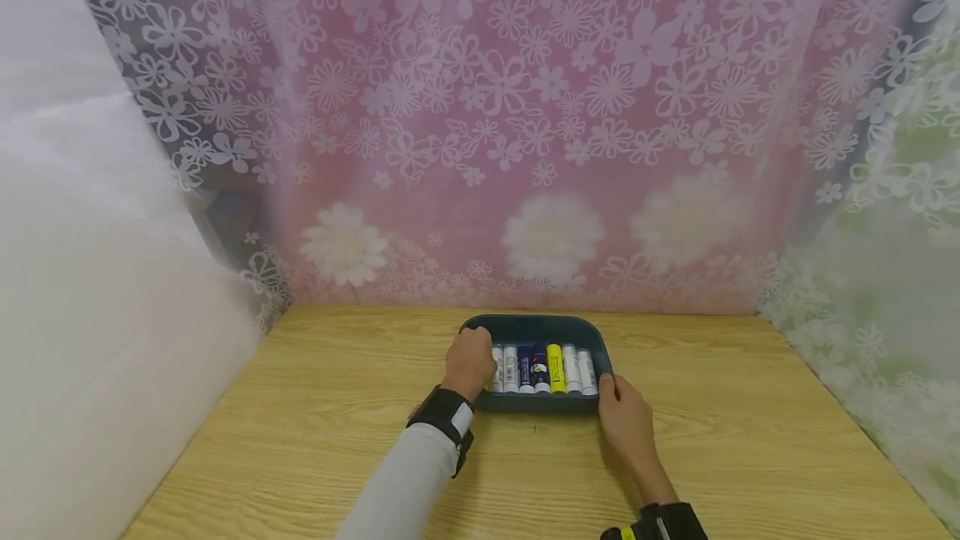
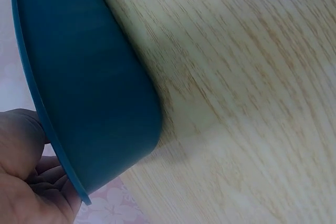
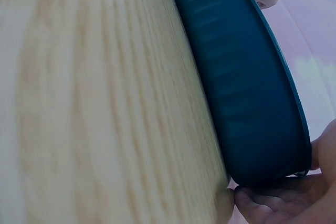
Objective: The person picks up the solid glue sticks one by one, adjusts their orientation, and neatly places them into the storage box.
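A dark teal plastic tray rests on the wooden table toward its far side. Side by side inside it lies a row of several capped tubes like glue sticks, among them a yellow one, a navy one and a white one. My left hand grips the tray's left rim, covering the row's left end. At the front right corner my right hand holds the tray, thumb over the rim. In the right wrist view, its fingers reach under the tray's corner.
The wood-grained table runs from the foreground back to a pink flowered curtain. A white sheet hangs on the left, and a pale flowered sheet on the right.
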The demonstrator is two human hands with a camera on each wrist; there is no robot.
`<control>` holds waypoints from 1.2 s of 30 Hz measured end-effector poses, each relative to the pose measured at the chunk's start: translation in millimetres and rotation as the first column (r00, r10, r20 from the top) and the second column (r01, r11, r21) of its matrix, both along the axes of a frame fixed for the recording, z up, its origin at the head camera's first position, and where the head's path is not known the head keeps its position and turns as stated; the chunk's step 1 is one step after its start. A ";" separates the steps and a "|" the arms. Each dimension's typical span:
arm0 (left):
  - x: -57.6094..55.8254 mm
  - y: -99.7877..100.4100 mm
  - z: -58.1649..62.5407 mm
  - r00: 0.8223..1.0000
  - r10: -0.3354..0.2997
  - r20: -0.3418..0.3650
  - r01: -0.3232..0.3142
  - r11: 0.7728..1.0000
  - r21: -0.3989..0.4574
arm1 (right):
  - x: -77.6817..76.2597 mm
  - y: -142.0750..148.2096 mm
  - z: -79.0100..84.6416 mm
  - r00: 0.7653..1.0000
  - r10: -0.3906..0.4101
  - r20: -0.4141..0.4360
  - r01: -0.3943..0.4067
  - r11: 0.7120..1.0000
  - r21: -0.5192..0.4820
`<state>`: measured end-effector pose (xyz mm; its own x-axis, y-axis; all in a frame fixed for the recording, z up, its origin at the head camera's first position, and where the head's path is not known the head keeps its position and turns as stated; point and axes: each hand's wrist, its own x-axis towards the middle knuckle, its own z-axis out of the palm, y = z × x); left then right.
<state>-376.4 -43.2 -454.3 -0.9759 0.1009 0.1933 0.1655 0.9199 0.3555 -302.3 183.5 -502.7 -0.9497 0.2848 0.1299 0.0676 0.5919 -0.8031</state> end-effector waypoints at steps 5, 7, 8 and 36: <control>-0.8 -0.8 -2.1 1.000 -0.010 -0.013 0.010 1.000 -0.002 | -1.8 0.5 -1.4 1.000 0.005 -0.001 -0.005 1.000 0.004; -1.6 -0.7 -1.9 1.000 -0.018 -0.010 0.018 1.000 0.002 | -2.2 1.1 -1.5 1.000 0.006 -0.005 -0.006 1.000 0.004; -2.1 -0.4 -1.8 1.000 -0.020 -0.006 0.020 1.000 0.003 | -2.1 1.6 -1.5 1.000 0.005 -0.004 -0.005 1.000 0.002; 2.0 1.8 -0.4 0.998 -0.031 0.055 0.033 0.999 -0.030 | 0.8 1.5 -1.4 1.000 0.000 -0.024 0.000 1.000 -0.015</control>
